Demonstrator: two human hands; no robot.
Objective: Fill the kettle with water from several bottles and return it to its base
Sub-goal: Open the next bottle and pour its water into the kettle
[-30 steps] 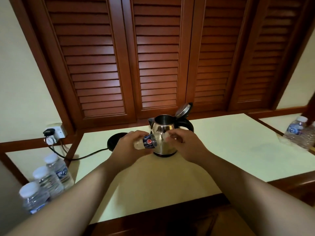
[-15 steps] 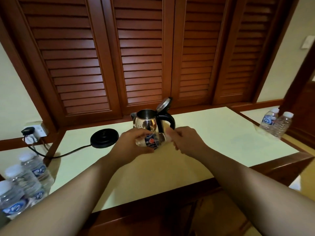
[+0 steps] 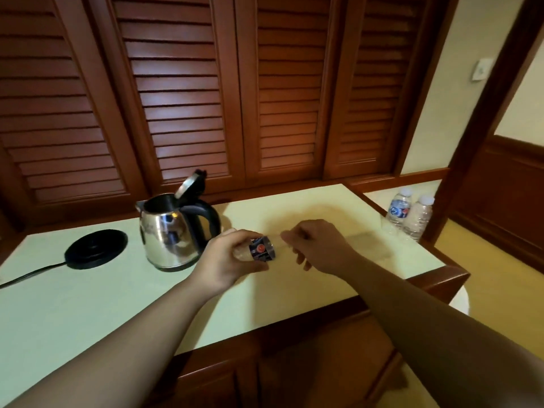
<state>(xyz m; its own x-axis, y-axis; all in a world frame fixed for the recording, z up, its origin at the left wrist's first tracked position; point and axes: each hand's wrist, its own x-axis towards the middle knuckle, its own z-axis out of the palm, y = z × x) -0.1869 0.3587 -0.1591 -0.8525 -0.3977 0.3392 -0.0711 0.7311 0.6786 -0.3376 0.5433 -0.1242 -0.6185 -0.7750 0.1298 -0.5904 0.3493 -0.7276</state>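
The steel kettle [image 3: 169, 231] stands on the pale tabletop [image 3: 88, 304] with its lid tipped open and its black handle to the right. Its round black base [image 3: 95, 248] lies to its left, apart from it, with a cord running off left. My left hand [image 3: 226, 259] grips a small clear water bottle [image 3: 263, 250] with a dark label, held sideways just right of the kettle. My right hand [image 3: 319, 245] is closed around the bottle's neck end, and the cap is hidden in its fingers.
Two more small water bottles [image 3: 409, 213] stand on a lower ledge at the right. Brown louvred doors [image 3: 182, 98] rise behind the table. The table's wooden front edge [image 3: 265, 334] runs below my forearms.
The view has swung right. Both hands have carried the bottle from in front of the kettle to its right. The bottles at the left have left the view.
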